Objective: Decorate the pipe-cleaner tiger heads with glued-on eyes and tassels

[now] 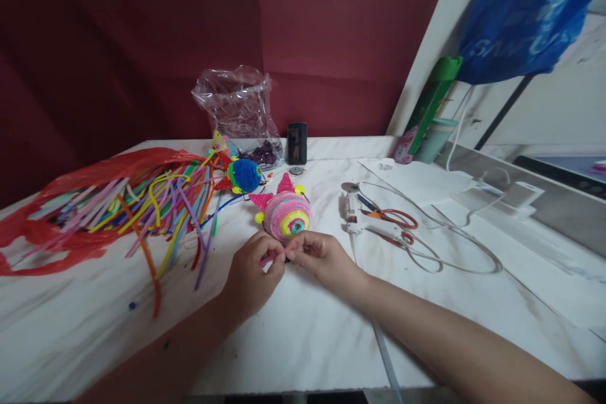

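Note:
My left hand (256, 271) and my right hand (322, 259) meet fingertip to fingertip near the front of the table. A short piece of pink pipe cleaner (267, 261) shows in the pinch of my left hand. The right thumb and forefinger close at the same spot, where a small dark bit is too small to make out. Just beyond my fingers sits a round pink craft figure (279, 214) wound in pipe cleaner, with pink pointed pieces, yellow balls and a yellow and teal spiral. Behind it to the left lies a similar blue and green figure (245, 175).
Many coloured pipe cleaners (156, 202) spread over a red plastic bag (89, 170) at left. A white glue gun (353, 211), orange-handled scissors (398, 219) and looping cable (473, 259) lie at right. Behind stand a clear bag (237, 101) and a phone (297, 143).

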A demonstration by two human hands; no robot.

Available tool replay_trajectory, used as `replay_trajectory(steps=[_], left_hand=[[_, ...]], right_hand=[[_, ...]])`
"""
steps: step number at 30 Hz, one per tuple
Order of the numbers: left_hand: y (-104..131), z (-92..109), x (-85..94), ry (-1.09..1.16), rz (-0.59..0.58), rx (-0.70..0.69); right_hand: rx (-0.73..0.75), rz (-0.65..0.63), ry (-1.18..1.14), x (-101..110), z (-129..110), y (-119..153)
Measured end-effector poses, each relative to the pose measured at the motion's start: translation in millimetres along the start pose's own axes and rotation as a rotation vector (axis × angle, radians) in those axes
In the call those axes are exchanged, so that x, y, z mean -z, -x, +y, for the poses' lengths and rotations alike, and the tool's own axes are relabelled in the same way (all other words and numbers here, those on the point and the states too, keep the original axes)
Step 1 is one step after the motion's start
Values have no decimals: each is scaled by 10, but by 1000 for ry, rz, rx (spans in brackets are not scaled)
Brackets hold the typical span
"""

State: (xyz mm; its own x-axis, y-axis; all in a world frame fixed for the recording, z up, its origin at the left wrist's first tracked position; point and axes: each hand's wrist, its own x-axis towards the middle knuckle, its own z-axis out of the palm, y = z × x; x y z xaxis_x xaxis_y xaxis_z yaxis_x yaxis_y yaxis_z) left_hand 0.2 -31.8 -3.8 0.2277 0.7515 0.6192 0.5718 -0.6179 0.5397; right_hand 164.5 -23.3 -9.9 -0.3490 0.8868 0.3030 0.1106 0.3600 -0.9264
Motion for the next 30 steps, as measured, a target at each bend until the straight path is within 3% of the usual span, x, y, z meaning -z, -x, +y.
replay_trajectory(steps=[3,9,12,16,20,24,27,30], left_hand=[[-6,34,1,30,32,20],[-27,11,4,64,-40,66],[-28,-43,21,52,-86,70],[-12,-93,26,-24,-129,-35],[-1,-116,3,-23,-203,-81],[-5,-147,-11,-21,-304,-100],[-21,-144,-4,-25,-277,-105],[-44,-103,4,-11,-172,-80]], right_hand=[[-85,8,-247,-54,18,-5],[-67,27,-214,-49,14,-2],[-30,34,-63,-6,5,-6],[128,16,275,60,-48,1],[320,-106,502,105,-72,8],[399,-192,650,109,7,6],[353,-140,596,96,58,-3],[158,-39,347,66,61,-18]])
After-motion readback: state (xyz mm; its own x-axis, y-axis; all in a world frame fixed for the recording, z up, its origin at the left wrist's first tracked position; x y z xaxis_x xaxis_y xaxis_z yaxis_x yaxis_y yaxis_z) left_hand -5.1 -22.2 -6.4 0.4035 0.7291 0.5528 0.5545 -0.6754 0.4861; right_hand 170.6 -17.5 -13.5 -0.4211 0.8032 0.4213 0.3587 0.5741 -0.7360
